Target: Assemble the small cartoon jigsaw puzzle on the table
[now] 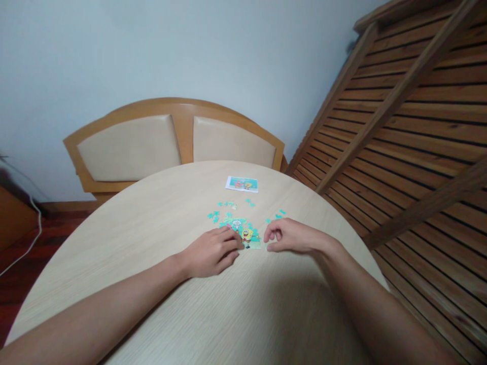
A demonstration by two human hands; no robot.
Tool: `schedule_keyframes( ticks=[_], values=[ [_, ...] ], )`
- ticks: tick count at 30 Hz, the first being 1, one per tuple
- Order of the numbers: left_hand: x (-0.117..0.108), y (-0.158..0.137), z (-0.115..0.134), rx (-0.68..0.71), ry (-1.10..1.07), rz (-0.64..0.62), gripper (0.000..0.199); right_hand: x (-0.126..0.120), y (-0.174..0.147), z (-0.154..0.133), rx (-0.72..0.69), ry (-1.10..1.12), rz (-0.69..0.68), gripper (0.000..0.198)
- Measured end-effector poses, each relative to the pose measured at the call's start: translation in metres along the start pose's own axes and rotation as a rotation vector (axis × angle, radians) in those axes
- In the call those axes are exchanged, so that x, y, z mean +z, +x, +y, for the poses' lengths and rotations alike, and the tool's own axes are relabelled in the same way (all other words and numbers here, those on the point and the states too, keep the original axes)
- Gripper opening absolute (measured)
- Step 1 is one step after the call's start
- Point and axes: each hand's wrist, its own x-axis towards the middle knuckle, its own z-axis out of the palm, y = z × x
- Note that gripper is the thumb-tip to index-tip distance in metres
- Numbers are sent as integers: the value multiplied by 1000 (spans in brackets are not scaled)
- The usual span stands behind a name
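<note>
Basically, bare L. hand [213, 248] lay w/ slightly bent fingers over L. end of partly built teal-&-yellow cartoon jigsaw [248, 234], on pale round wood-grain table [171, 203]; jigsaw's top pointed away, long axis approx. L–R; bare R. hand [291, 234], thumb & curled fingertips apart, was just right.

Left hand [211, 253] on part-assembled SpongeBob jigsaw [249, 234]; right hand [291, 235] curled, just off its right edge. Loose pieces [216, 214] around it; cartoon print [242, 184] farther back on round table [125, 243].
</note>
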Motion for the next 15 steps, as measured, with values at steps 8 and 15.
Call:
schedule_keyframes(
  ticks=[8, 15],
  values=[
    [0, 1, 0, -8, 1, -6, 21, 7, 4, 2, -66, -64, 83, 25],
    [-1, 1, 1, -11, 5, -12, 21, 9, 6, 3, -92, -81, 109, 23]
  ],
)
